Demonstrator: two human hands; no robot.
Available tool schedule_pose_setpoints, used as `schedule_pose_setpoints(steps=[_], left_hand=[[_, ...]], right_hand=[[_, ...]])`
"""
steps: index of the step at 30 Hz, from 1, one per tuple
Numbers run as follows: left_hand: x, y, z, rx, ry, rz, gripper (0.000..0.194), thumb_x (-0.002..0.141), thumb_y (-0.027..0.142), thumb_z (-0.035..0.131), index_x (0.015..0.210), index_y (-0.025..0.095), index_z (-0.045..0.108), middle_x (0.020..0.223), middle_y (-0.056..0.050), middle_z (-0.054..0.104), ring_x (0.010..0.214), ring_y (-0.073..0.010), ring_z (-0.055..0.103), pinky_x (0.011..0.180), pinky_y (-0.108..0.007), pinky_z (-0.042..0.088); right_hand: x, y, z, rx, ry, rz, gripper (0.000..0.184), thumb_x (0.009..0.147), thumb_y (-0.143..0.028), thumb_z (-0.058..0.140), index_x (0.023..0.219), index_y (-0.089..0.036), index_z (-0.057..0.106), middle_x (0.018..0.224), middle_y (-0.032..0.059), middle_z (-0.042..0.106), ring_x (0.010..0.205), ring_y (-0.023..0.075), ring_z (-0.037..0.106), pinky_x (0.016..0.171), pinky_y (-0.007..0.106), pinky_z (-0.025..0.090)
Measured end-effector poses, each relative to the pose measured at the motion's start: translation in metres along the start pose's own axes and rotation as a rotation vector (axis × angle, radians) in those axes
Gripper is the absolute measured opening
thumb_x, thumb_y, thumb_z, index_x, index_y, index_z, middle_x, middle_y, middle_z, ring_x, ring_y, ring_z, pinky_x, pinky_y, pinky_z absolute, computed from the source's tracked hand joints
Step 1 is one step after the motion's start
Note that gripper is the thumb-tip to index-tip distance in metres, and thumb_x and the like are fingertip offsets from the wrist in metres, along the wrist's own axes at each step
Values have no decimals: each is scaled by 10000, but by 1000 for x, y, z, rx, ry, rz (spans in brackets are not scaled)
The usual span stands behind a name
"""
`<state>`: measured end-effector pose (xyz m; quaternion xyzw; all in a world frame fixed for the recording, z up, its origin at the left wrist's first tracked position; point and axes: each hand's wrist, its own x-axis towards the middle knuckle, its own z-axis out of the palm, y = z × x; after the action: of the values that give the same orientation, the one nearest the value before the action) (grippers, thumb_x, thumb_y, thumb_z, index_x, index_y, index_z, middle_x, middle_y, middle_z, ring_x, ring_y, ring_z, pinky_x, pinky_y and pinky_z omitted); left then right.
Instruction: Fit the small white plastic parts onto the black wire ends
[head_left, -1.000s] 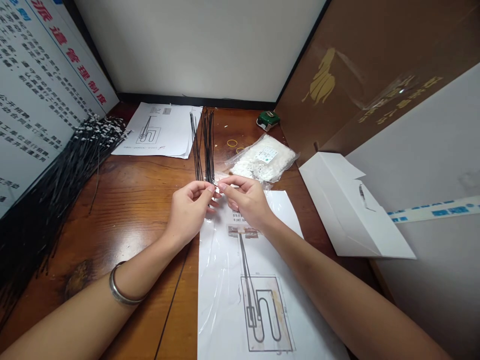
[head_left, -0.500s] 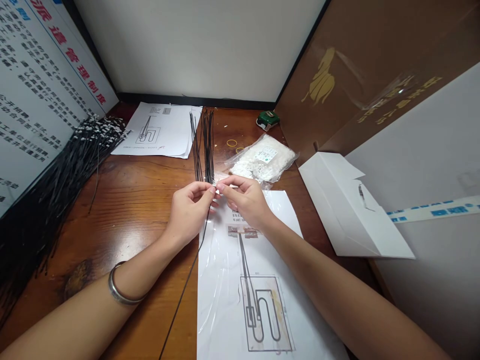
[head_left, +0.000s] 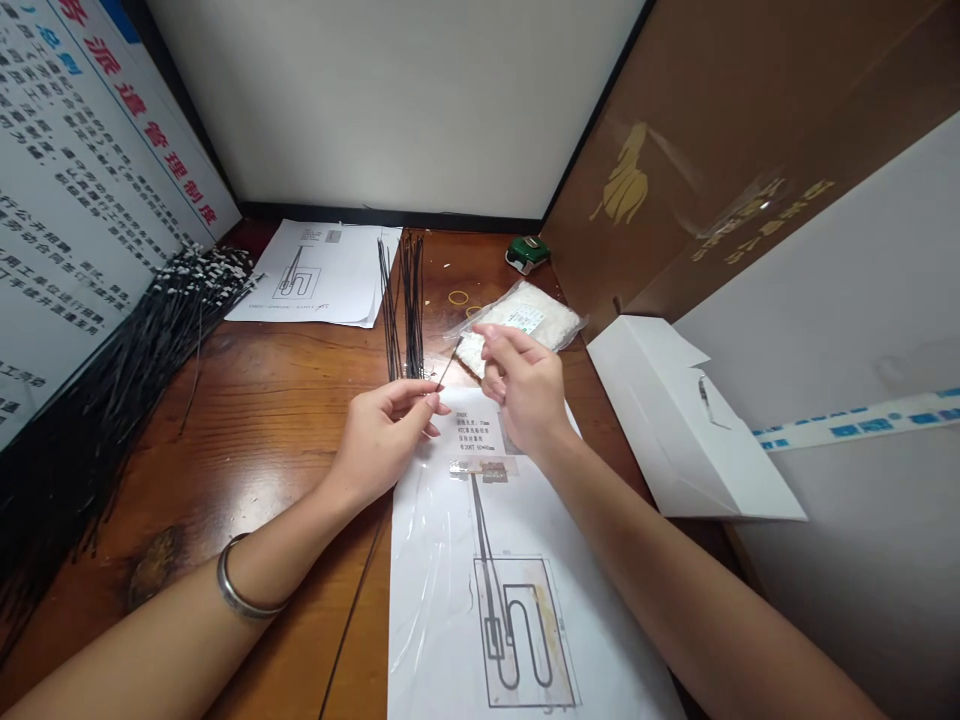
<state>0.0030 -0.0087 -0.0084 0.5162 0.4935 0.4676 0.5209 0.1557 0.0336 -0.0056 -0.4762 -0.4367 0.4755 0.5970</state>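
My left hand (head_left: 394, 425) is closed in a pinch on a thin black wire (head_left: 450, 363). One short end of this wire sticks up and right from the fingertips, and a long length trails down past my wrist to the bottom edge. My right hand (head_left: 525, 385) is raised beside the wire's upper end, thumb and fingers pressed together; whatever lies between them is too small to make out. Behind it lies a clear bag of small white pieces (head_left: 551, 310). More black wires (head_left: 412, 305) lie in a row beyond my left hand.
A plastic-covered drawing sheet (head_left: 435, 600) lies beneath my hands. A large bundle of white-tipped black wires (head_left: 127, 400) fills the left side. Further back are printed papers (head_left: 345, 290), rubber bands (head_left: 458, 298) and a green tape measure (head_left: 527, 254). A folded white box (head_left: 675, 430) stands right.
My hands were together at the fingertips. The right hand has moved up and right, away from the left, exposing the wire's short end. The view has shifted slightly.
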Motion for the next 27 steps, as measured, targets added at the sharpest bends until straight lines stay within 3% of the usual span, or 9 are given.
schedule_pose_setpoints(steps=[4,6,11,14,16,18,19,22,27], left_hand=[[4,15,-17,34,89,-24,264,767,296,646,974,136,674,909,-85,716,574,-120,619,512,-242,494],[9,26,-36,92,147,-56,281,738,261,659,995,147,677,980,-89,715,583,-119,612,492,-235,469],[37,50,-117,418,394,9,282,728,181,611,1001,179,681,998,-22,717,662,-122,576,549,-238,437],[60,62,-169,677,682,188,221,731,210,586,936,174,660,882,33,717,889,-223,613,762,-362,471],[70,67,-186,831,786,324,221,696,247,620,910,201,655,932,33,714,1160,-317,516,905,-432,401],[73,68,-182,966,726,467,258,706,289,620,949,207,649,1077,3,691,1270,-346,421,985,-478,339],[72,67,-172,1017,620,497,290,728,296,608,1001,205,642,1155,-13,664,1265,-339,430,1007,-485,329],[60,55,-119,1059,258,431,296,772,287,569,1030,175,659,1126,-77,670,1100,-298,554,973,-437,383],[40,33,-39,1088,-109,388,191,786,277,550,886,227,705,917,-78,704,933,-289,578,839,-390,432]], right_hand=[[17,-20,-27,-520,123,-177,137,782,-323,616,807,-198,668,519,-46,424,451,100,370,462,255,307],[24,-24,-40,-878,79,-195,83,751,-243,616,737,-199,685,494,-30,463,497,131,443,523,274,340],[29,-21,-54,-1351,-148,-108,228,781,-189,571,905,-242,754,773,71,693,735,230,612,617,310,381],[27,-20,-51,-1459,-208,-70,336,814,-177,549,1095,-263,712,926,109,720,868,268,635,665,326,399],[26,-21,-50,-1502,-229,-57,372,833,-192,539,1171,-267,673,959,121,721,908,281,637,684,334,407],[26,-21,-49,-1527,-233,-58,380,846,-211,530,1200,-264,655,979,130,719,924,290,638,691,340,412],[26,-21,-48,-1532,-228,-60,375,850,-220,526,1199,-262,656,986,133,717,925,292,639,692,341,414],[25,-19,-47,-1526,-188,-72,332,851,-233,530,1144,-246,687,973,137,718,905,292,644,685,341,415],[23,-13,-44,-1510,-89,-114,222,847,-222,532,945,-233,731,863,105,723,828,271,646,648,327,399]])
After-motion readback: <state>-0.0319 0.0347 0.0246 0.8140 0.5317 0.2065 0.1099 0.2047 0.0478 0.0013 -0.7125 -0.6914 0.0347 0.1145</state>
